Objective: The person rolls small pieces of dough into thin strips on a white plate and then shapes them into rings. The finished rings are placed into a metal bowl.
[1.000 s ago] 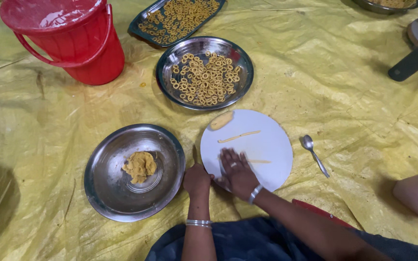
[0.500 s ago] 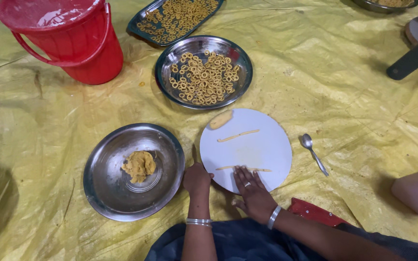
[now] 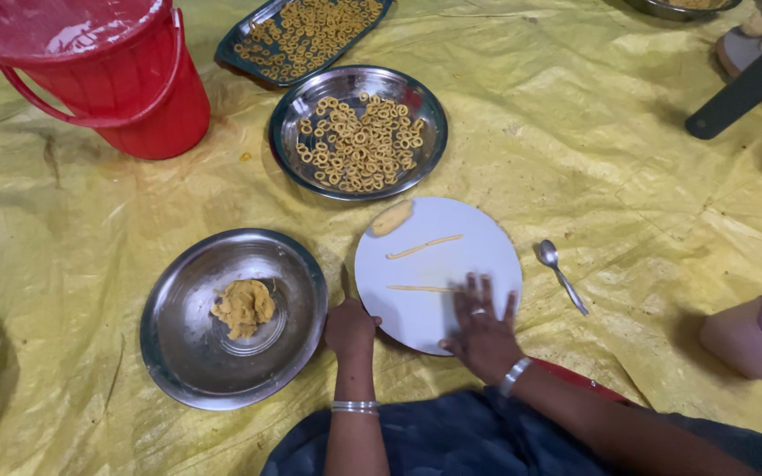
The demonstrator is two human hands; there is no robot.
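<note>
Rolling dough strips on a white round board

The right hand (image 3: 480, 330) lies flat with fingers spread on the near part of the white board (image 3: 478, 238), its fingertips on a thin dough strip (image 3: 416, 288); the left hand (image 3: 348, 326) is closed loosely on the board's near-left edge. Farther up lie a second strip (image 3: 423, 248) and a dough lump (image 3: 391, 218). Left sits a steel plate with dough (image 3: 178, 353), right a spoon (image 3: 560, 275); beyond, a ring-filled steel plate (image 3: 416, 172) and a red bucket (image 3: 108, 75).
</note>
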